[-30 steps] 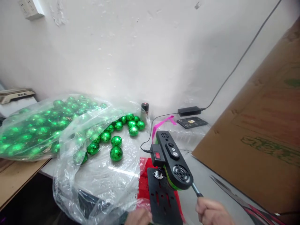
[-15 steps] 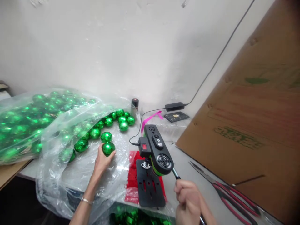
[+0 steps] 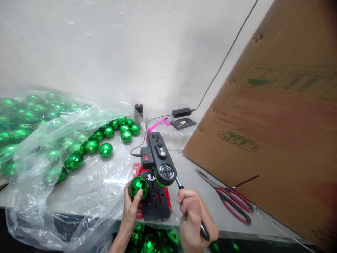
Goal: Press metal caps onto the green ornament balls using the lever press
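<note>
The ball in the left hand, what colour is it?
Shiny green with mirror-like facets. The ball, held by the left hand, shows best in the head view.

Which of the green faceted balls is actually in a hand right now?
The green ball beside the black machine, held in the left hand. All the other balls lie loose on or under the clear plastic bags.

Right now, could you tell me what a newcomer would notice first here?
Shiny green balls spill from a clear plastic bag on the left. At the centre, the left hand holds one green ball against a small black machine, while the right hand grips its lever. A big cardboard sheet leans on the right.
</note>
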Demonstrator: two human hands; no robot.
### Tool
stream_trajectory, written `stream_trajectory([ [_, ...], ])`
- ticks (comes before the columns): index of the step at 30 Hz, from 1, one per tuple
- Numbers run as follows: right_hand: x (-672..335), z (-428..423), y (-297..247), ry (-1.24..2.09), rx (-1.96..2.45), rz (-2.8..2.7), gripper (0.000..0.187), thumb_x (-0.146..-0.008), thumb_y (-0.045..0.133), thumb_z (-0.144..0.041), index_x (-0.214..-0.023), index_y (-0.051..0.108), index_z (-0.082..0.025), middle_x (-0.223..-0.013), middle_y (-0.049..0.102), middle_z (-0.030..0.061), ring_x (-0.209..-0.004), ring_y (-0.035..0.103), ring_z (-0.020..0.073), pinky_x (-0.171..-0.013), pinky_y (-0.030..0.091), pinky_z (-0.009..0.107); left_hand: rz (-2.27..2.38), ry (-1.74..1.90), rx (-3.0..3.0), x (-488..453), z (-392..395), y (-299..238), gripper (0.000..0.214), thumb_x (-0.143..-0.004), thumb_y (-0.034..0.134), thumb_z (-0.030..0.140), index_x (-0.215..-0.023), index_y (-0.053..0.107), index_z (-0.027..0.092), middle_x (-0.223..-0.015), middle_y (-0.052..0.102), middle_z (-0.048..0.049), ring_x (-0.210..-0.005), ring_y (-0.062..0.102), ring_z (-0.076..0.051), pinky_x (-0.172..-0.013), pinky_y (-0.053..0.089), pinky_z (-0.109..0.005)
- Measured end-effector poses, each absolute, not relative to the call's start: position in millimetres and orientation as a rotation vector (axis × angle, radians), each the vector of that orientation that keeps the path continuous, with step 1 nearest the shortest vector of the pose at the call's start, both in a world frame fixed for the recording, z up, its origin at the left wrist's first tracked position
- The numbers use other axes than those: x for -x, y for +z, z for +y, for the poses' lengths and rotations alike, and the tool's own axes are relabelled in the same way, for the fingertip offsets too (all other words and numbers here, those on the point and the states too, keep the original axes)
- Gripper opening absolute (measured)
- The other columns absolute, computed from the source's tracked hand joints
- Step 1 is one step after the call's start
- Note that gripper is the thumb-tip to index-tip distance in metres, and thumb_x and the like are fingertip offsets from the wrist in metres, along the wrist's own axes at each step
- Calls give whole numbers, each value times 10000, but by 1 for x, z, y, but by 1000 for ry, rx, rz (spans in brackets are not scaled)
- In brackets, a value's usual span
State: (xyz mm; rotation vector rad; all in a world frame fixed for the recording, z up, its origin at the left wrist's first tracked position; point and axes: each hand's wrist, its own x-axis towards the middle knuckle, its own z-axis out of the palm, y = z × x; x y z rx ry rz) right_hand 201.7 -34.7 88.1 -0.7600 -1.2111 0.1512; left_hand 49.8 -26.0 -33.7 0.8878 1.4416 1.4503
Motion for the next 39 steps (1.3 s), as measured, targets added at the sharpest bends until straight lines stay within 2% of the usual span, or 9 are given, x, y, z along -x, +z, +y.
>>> stream_trajectory([
  [3,-201,-35,96,170,781,-1203,411,-1118,494,-111,-720,515,-211,-643,493,-32,-637,590,127,-572,424,260,1466,1396,-968,-54,-28,-39,845,-808,814,704,-1443,569,203,-1425,729,-173,-1352,704,-388,-1170,556,-514],
  [6,-201,-35,111,204,817,-1217,418,-1133,500,-143,-721,522,-210,-658,513,-29,-619,571,111,-550,415,242,1544,1292,-1128,-60,-31,-45,883,-801,814,639,-1520,534,209,-1480,707,-183,-1401,675,-410,-1212,517,-570],
  [11,-202,-34,131,277,888,-1214,460,-1150,505,-209,-690,501,-213,-642,513,-24,-565,524,100,-467,317,241,1597,1183,-1354,-68,-35,-56,899,-775,853,493,-1566,539,203,-1553,682,-212,-1459,635,-456,-1242,487,-659],
  [16,-202,-36,134,290,896,-1226,454,-1150,509,-224,-696,511,-213,-649,529,-20,-544,497,96,-452,291,248,1571,1210,-1556,-76,-31,-61,835,-779,857,426,-1526,576,176,-1513,699,-233,-1446,644,-472,-1233,500,-697],
  [19,-204,-37,134,283,886,-1249,434,-1149,507,-206,-715,523,-215,-657,532,-20,-569,533,101,-472,337,243,1584,1219,-1616,-80,-26,-64,838,-742,879,404,-1489,595,152,-1455,722,-243,-1399,672,-485,-1197,531,-713],
  [22,-205,-38,127,259,861,-1270,406,-1144,504,-176,-741,532,-216,-672,538,-25,-589,554,101,-513,399,236,1597,1246,-1664,-81,-21,-70,842,-698,896,369,-1459,609,149,-1396,748,-233,-1327,713,-480,-1150,570,-713],
  [27,-205,-37,94,203,801,-1221,376,-1116,498,-118,-753,529,-214,-669,523,-29,-630,584,121,-567,432,257,1593,1292,-1772,-80,-16,-80,844,-663,893,303,-1444,611,148,-1350,773,-211,-1245,756,-450,-1076,631,-676],
  [32,-206,-36,66,172,766,-1215,355,-1105,503,-136,-764,544,-223,-645,531,-34,-618,599,139,-566,436,278,1623,1317,-1809,-81,-17,-80,818,-680,887,318,-1431,606,158,-1312,784,-191,-1204,775,-431,-1033,660,-648],
  [39,-202,-35,67,177,772,-1169,383,-1120,501,-194,-740,536,-225,-641,524,-42,-603,578,127,-552,413,273,1631,1345,-1870,-83,-18,-79,811,-687,870,284,-1434,588,142,-1312,787,-209,-1185,790,-430,-1007,676,-635],
])
